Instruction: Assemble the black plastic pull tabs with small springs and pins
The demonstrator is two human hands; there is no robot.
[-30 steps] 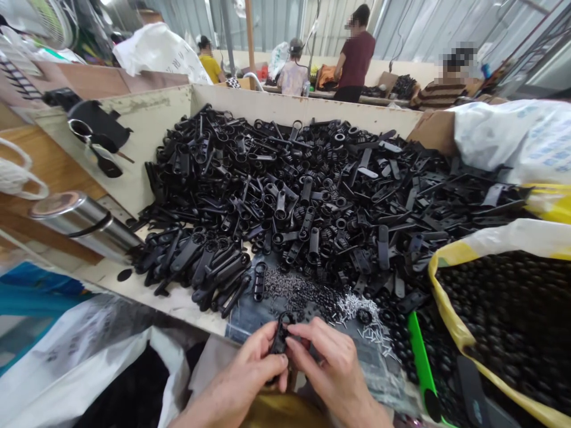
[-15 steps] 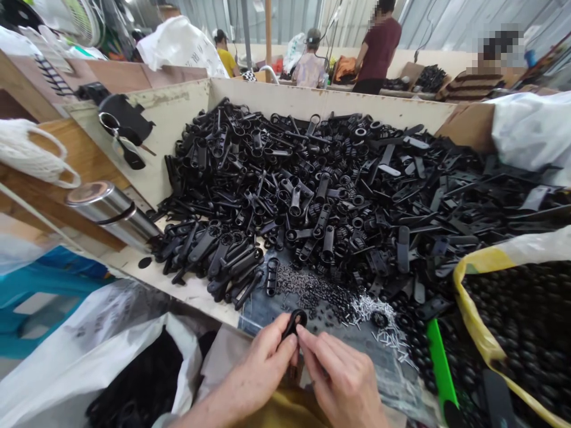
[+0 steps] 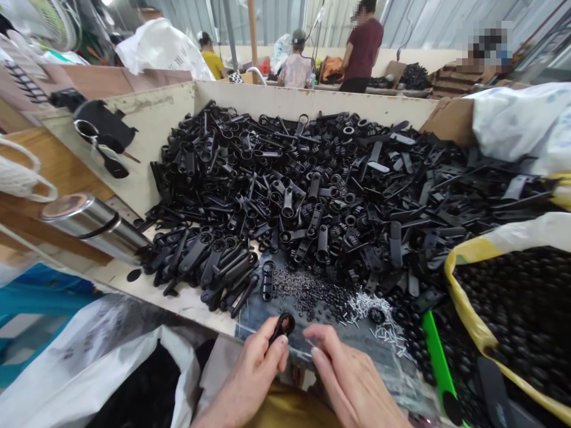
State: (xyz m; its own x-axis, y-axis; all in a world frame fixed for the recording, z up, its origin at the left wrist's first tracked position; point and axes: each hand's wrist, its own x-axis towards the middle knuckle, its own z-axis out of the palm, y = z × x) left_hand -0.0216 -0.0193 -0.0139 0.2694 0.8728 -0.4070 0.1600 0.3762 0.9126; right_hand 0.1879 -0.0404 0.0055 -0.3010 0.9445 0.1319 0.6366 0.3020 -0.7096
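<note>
Left hand [image 3: 252,377] narrow, pinching black plastic loop clip [image 3: 282,326], raised clear of black parts heap [image 3: 312,196], loop exposed; right hand [image 3: 350,380] open, empty, loose silver pins [image 3: 379,321] just ahead.

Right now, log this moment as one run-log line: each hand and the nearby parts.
left hand: pinches black plastic looped part | right hand: open, nothing visibly held | nearby: loose silver pins
</note>
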